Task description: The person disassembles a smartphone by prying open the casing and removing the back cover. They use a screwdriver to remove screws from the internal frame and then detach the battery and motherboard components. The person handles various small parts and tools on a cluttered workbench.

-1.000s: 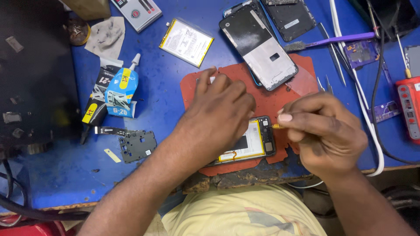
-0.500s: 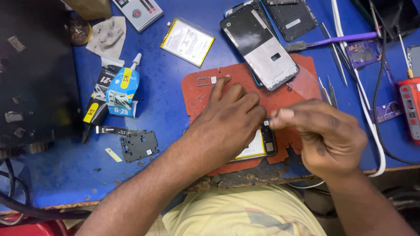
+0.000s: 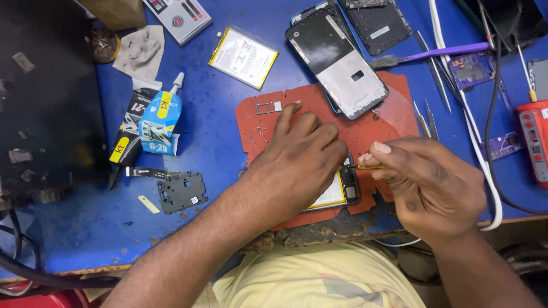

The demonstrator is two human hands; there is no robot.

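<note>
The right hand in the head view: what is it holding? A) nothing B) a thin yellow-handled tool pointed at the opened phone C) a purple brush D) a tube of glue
B: the right hand pinches a thin yellow-handled tool whose tip points at the opened phone under the left hand.

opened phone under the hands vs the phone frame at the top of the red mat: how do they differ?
The opened phone with a white-and-yellow battery lies near the mat's front edge, mostly covered by the left hand; the black-and-silver phone frame lies uncovered, tilted, overhanging the red mat's top edge. The right hand brings a thin tool to the first; nothing touches the second. Both are opened.
</note>
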